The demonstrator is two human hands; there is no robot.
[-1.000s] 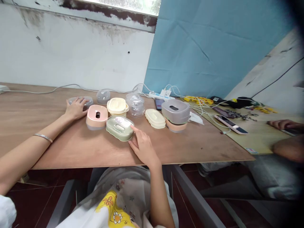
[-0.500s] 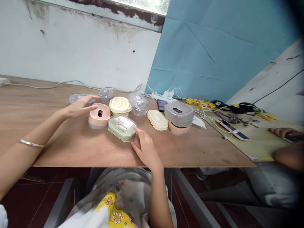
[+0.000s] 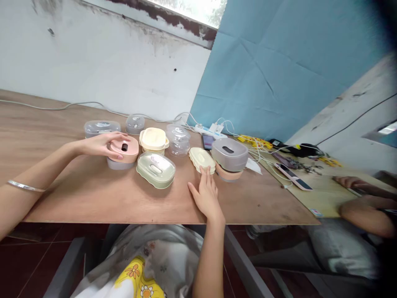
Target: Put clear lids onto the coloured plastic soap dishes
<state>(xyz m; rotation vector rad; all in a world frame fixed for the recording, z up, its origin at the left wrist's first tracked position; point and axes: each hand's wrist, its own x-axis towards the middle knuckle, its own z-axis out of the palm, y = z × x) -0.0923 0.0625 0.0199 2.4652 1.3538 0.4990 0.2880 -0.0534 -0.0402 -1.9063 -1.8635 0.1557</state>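
Two boxes have our fingers on them, both on the wooden table [image 3: 173,209]. The pink box [image 3: 130,148], dark-slotted on top and grey at the base, stands on the left; our left hand [image 3: 101,144] holds it across the top, thumb toward the near side and fingers toward the far side. The cream box [image 3: 202,157] lies further right, and our right hand [image 3: 206,198] touches its near edge with extended fingertips, thumb spread wide; we cannot quite tell whether they press or merely rest. Between our hands sits the green box [image 3: 156,170], with the pale yellow box [image 3: 152,138] and clear containers [image 3: 178,145] behind. Just right of the cream box, a grey box [image 3: 230,155] sits on a peach box [image 3: 228,173]. Beyond, we see a power strip [image 3: 201,129] and, further right, another person's hand [image 3: 347,182].
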